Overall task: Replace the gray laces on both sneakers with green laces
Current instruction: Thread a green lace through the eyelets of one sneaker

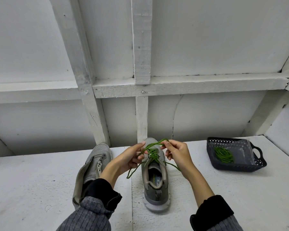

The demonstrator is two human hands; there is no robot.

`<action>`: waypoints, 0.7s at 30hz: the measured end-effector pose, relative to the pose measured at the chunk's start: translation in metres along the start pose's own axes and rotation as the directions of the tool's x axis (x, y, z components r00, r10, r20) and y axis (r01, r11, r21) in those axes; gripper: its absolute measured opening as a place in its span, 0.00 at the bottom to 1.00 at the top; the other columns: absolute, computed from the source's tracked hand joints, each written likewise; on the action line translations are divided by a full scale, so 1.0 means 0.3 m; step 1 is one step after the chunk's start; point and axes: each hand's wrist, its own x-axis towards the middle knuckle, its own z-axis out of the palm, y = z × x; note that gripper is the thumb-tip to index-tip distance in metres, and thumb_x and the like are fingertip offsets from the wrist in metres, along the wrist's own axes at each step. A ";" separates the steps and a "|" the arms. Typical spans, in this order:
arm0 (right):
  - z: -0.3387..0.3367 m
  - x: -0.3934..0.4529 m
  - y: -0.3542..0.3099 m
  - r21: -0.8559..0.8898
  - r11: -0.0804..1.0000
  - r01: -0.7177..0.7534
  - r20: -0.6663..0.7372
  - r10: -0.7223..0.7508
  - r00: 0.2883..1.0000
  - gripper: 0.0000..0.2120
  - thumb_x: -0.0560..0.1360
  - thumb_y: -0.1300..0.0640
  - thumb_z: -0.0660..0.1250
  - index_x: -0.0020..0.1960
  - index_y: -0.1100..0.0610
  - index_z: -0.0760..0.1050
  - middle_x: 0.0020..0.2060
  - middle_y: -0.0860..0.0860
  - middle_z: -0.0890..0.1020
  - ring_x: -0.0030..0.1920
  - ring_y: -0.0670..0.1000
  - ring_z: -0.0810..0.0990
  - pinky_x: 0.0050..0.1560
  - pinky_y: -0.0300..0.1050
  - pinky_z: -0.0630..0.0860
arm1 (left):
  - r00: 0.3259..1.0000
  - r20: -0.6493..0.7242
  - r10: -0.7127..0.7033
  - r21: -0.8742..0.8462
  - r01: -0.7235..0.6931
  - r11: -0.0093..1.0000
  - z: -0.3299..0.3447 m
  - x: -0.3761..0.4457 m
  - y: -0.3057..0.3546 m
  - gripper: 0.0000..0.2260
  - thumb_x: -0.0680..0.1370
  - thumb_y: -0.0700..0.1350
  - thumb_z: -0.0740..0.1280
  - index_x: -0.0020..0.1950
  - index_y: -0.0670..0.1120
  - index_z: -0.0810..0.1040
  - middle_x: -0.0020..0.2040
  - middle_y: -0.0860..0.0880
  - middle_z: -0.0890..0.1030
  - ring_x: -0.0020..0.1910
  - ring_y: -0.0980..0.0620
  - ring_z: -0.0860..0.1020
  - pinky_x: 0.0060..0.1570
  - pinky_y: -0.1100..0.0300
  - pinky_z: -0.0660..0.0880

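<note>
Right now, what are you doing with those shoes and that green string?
A person is tying a green lace on the right-hand sneaker, which is already laced in green. The left hand and the right hand each pinch a part of the lace above the shoe. The other sneaker sits beside it with no lace in its eyelets. A second green lace waits coiled in a dark basket on the right.

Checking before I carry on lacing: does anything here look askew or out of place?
Yes: the left sneaker has no lace, and its tongue flops sideways. The right sneaker stands upright with its green lace threaded.
</note>
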 end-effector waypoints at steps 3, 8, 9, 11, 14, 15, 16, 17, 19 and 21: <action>-0.002 0.001 0.007 -0.009 1.000 -0.005 0.010 0.005 1.000 0.09 0.79 0.62 0.63 0.46 0.59 0.82 0.37 0.54 0.81 0.28 0.45 0.70 0.27 0.36 0.68 | 1.000 0.025 -0.019 -0.020 0.019 1.000 0.007 0.002 0.000 0.14 0.80 0.53 0.58 0.45 0.46 0.76 0.26 0.53 0.66 0.22 0.59 0.56 0.22 0.68 0.48; -0.007 0.005 0.022 -0.010 1.000 -0.007 0.021 0.007 1.000 0.06 0.76 0.66 0.67 0.46 0.59 0.81 0.36 0.55 0.82 0.29 0.47 0.71 0.28 0.36 0.68 | 0.994 0.102 -0.043 -0.095 0.052 0.994 0.015 -0.001 -0.005 0.15 0.80 0.46 0.54 0.49 0.45 0.80 0.30 0.53 0.70 0.24 0.59 0.61 0.22 0.68 0.52; -0.008 0.006 0.024 -0.006 1.000 -0.009 0.026 0.009 1.000 0.05 0.76 0.66 0.67 0.45 0.60 0.80 0.36 0.56 0.81 0.29 0.47 0.72 0.28 0.36 0.68 | 0.991 0.124 -0.043 -0.144 0.061 0.988 0.018 -0.002 -0.005 0.14 0.79 0.45 0.54 0.49 0.44 0.79 0.32 0.53 0.71 0.25 0.58 0.63 0.22 0.69 0.54; -0.010 0.008 0.028 -0.008 1.000 -0.005 0.027 0.005 1.000 0.02 0.75 0.66 0.69 0.46 0.61 0.77 0.35 0.57 0.81 0.28 0.46 0.73 0.27 0.36 0.69 | 0.986 0.165 -0.034 -0.290 0.082 0.954 0.022 -0.002 -0.008 0.13 0.77 0.41 0.54 0.47 0.43 0.78 0.34 0.52 0.73 0.26 0.58 0.68 0.21 0.69 0.60; -0.012 0.008 0.035 -0.009 1.000 -0.001 -0.005 0.001 1.000 0.06 0.73 0.66 0.71 0.46 0.60 0.75 0.33 0.55 0.80 0.28 0.47 0.75 0.28 0.36 0.69 | 0.984 0.176 0.022 -0.540 0.078 0.838 0.025 0.005 -0.016 0.10 0.78 0.35 0.57 0.49 0.43 0.78 0.37 0.50 0.77 0.27 0.58 0.74 0.19 0.69 0.68; -0.013 0.008 0.037 -0.008 1.000 0.000 -0.015 0.000 1.000 0.07 0.72 0.66 0.71 0.46 0.60 0.75 0.33 0.54 0.80 0.28 0.48 0.75 0.28 0.35 0.70 | 0.985 0.167 0.038 -0.604 0.072 0.794 0.024 0.007 -0.017 0.09 0.77 0.35 0.60 0.50 0.43 0.79 0.39 0.49 0.78 0.28 0.57 0.76 0.19 0.69 0.70; -0.015 0.008 0.040 -0.007 1.000 0.002 -0.023 -0.002 1.000 0.07 0.72 0.66 0.72 0.47 0.59 0.75 0.33 0.54 0.80 0.29 0.48 0.75 0.29 0.35 0.70 | 0.986 0.160 0.050 -0.650 0.067 0.757 0.023 0.010 -0.019 0.09 0.75 0.37 0.63 0.51 0.43 0.81 0.41 0.48 0.80 0.28 0.57 0.78 0.19 0.68 0.71; -0.016 0.007 0.042 -0.008 1.000 0.004 -0.027 -0.004 1.000 0.08 0.72 0.66 0.72 0.47 0.59 0.75 0.34 0.53 0.81 0.29 0.47 0.75 0.29 0.35 0.70 | 0.985 0.163 0.053 -0.678 0.073 0.731 0.022 0.012 -0.020 0.10 0.73 0.39 0.65 0.52 0.44 0.82 0.43 0.48 0.81 0.28 0.57 0.79 0.18 0.68 0.72; -0.019 0.006 0.044 -0.019 1.000 0.015 -0.018 -0.016 1.000 0.08 0.72 0.67 0.72 0.48 0.61 0.76 0.34 0.53 0.81 0.29 0.45 0.75 0.30 0.34 0.70 | 0.985 0.168 0.035 -0.687 0.092 0.720 0.024 0.011 -0.021 0.12 0.71 0.42 0.67 0.53 0.46 0.84 0.45 0.49 0.83 0.29 0.57 0.80 0.19 0.68 0.73; -0.019 0.007 0.043 -0.045 0.999 0.020 -0.001 -0.021 1.000 0.08 0.71 0.67 0.72 0.47 0.61 0.75 0.34 0.53 0.80 0.29 0.43 0.75 0.31 0.33 0.70 | 0.994 0.103 0.031 -0.615 0.039 0.788 0.028 0.011 -0.027 0.14 0.70 0.44 0.70 0.54 0.48 0.83 0.47 0.51 0.84 0.32 0.57 0.81 0.22 0.68 0.75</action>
